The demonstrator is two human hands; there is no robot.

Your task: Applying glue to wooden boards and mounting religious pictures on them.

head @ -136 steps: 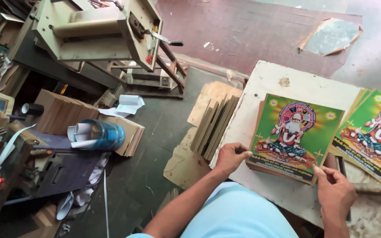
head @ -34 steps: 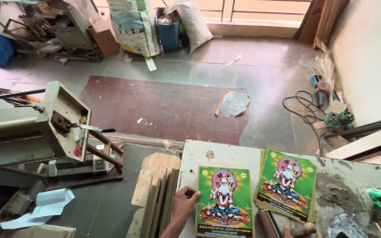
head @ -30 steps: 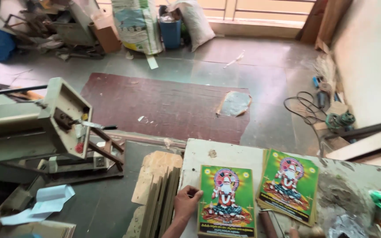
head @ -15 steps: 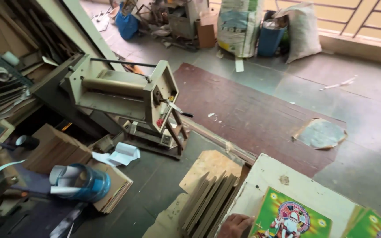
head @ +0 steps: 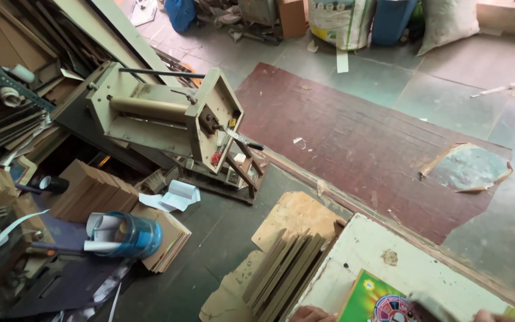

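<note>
A workshop floor seen from above, with most of the frame taken up by grey floor tiles and a large dark red mat spread across the middle. To the left of the mat stands a hand-cranked roller machine with a pale frame, tilted against stacked boards and clutter. Below the mat, at the bottom right, is the corner of a white worktable. Leaning against the table's left side is a row of thin brown boards standing on edge. Further left on the floor, a blue plastic jar lies on its side, holding rolled papers, resting on a pile of cardboard sheets.

On the table, at the very bottom edge of the frame, lies a colourful printed picture with a green border, only partly in view. The left hand shows just its knuckles beside the picture's left edge; the right hand shows only a sliver to the picture's right. Whether either hand is gripping the picture or lying loose cannot be told, since both are cut off.
</note>
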